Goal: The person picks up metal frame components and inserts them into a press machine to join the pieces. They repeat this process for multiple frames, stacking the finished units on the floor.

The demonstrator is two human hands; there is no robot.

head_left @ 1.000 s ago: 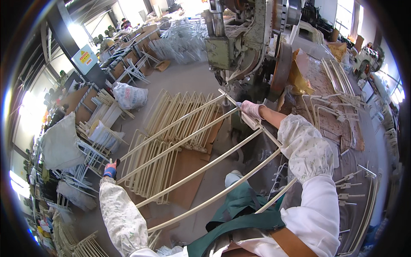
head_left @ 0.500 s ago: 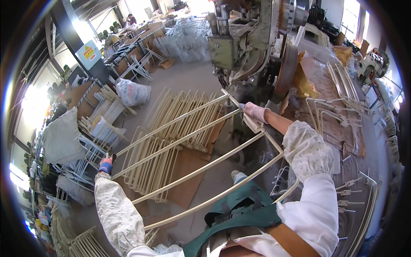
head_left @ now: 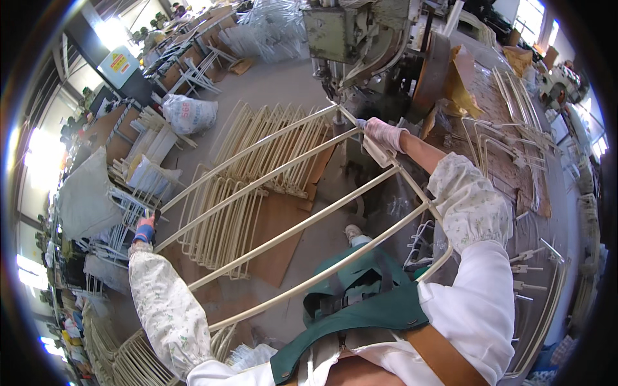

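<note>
Slanting across the middle is a large cream metal tube frame [head_left: 294, 229] with several long bars, held between my two hands. My left hand [head_left: 144, 230], in a blue and pink glove, is closed round its far-left end. My right hand [head_left: 384, 134], in a pale pink glove, grips the crosspiece at the other end, beside a flat cream plate [head_left: 376, 152] on the frame. The frame's upper corner lies at the working head of a worn green machine [head_left: 331, 32]; whether they touch cannot be made out.
Stacked cream tube frames [head_left: 222, 225] lie on brown cardboard [head_left: 278, 260] beyond the held frame. A white sack [head_left: 190, 112] sits farther back. On the right, a bench [head_left: 499, 151] bears loose metal parts. More cream frames [head_left: 138, 360] stand at lower left.
The view has tilted down, so the machine, stacks and held frame all appear higher. Both hands keep their hold, and the frame's corner stays at the machine head.
</note>
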